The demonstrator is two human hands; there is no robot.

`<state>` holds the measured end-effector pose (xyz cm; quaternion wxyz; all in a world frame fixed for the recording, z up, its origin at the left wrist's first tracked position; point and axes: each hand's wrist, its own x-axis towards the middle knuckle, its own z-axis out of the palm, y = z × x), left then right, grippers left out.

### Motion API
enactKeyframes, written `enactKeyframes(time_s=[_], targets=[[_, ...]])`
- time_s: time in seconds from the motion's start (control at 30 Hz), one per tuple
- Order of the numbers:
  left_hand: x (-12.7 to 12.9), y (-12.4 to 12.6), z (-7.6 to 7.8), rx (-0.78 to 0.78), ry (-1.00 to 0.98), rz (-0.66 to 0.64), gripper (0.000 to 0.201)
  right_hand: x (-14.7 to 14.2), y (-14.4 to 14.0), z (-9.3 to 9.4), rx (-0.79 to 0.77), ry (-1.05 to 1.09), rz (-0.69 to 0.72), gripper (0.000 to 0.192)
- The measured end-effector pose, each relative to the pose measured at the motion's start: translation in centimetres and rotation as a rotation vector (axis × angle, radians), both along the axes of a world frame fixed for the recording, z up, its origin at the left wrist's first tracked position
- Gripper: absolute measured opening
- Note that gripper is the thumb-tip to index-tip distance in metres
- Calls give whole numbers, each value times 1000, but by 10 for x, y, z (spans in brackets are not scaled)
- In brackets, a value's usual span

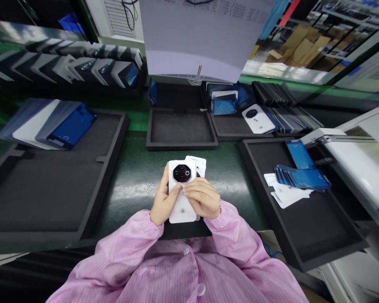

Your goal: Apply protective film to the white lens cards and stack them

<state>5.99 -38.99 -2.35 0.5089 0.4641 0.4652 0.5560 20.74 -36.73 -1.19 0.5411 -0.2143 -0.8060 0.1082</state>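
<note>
A white phone back cover [177, 212] with a dark eight-sided camera block stands near the middle of the bench's front edge. My left hand [163, 200] grips its left side, the thumb lying across the face below the camera block. My right hand [205, 197] is closed, its fingertips pinched together just under the camera block beside the left thumb. Whatever the pinch holds is too small or hidden to tell. Behind the cover's upper right, a second white piece [200, 161] with a dark opening sticks out, partly hidden by the cover and my right hand.
On the left, a black foam tray [47, 189] bears blue and white sheets [71, 126]. Ahead lies another black tray [183, 145]. Back right, a tray holds a white cover [258, 120] and stacked panels. Blue-filmed pieces [303, 176] lie in the right tray [316, 240].
</note>
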Motion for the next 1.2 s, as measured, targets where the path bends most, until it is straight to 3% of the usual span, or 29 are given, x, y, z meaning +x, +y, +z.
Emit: enactKeyframes(time_s=[1.2], targets=[[1, 1, 3, -28, -48, -21, 68, 0, -1, 1, -8, 8, -17, 29]])
